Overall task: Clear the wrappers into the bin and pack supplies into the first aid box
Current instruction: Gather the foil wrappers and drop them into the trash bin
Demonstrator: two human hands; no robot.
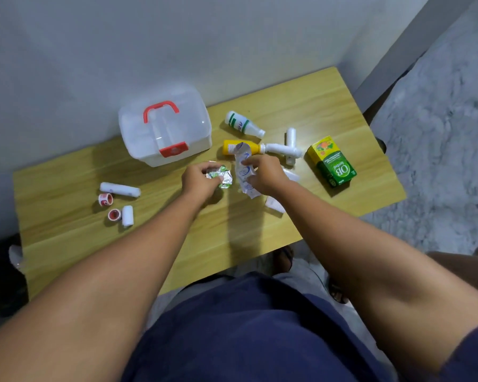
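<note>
My left hand [198, 180] grips a crumpled green and silver wrapper [223, 175] at the middle of the wooden table [66, 244]. Beside it, my right hand [262, 173] pinches a long white and blue wrapper [242, 158] that curls upward. More white wrapper pieces [275, 204] lie under my right wrist. The translucent first aid box [164, 130], with a red handle and red latch, stands shut behind my hands. Near it lie a yellow bottle [229, 147], a white and green bottle [240, 124] and white tubes [283, 150].
A green and yellow carton [331, 162] lies at the right. Bandage rolls [119, 189] and two red tape rolls [109, 206] sit at the left. The wall runs along the table's far edge. A dark object [0, 274] stands on the floor at the left.
</note>
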